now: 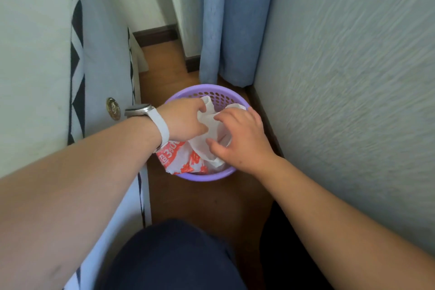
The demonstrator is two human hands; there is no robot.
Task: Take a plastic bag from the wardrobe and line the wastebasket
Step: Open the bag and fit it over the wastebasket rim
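Both hands are working inside the mouth of the purple wastebasket, which is standing on the wooden floor in a narrow gap between a white cabinet door on the left and a textured wall on the right. The plastic bag, white with orange-red print, is lying bunched inside the basket, not yet spread over its rim.

The left hand, wearing a white watch at the wrist, is pinching one white handle loop of the bag and lifting it toward the far left of the rim. The right hand is curling its fingers into the crumpled white plastic near the middle, apparently gripping a fold to pull the mouth apart. Holding the two sides separately likely serves to open the bag so that its edge can be folded over the rim.

The printed part of the bag is resting against the near inside wall, reaching about rim height. The far rim and its perforated wall are showing bare.

Room is tight. The basket is sitting just beside the skirting of the right wall, near the hem of a blue curtain behind it, and close to the cabinet on the left. The right wrist is working close to the wall, so stretching the bag over that side will probably be cramped; the near side, toward the person's dark-clothed knee, is offering the most open floor.
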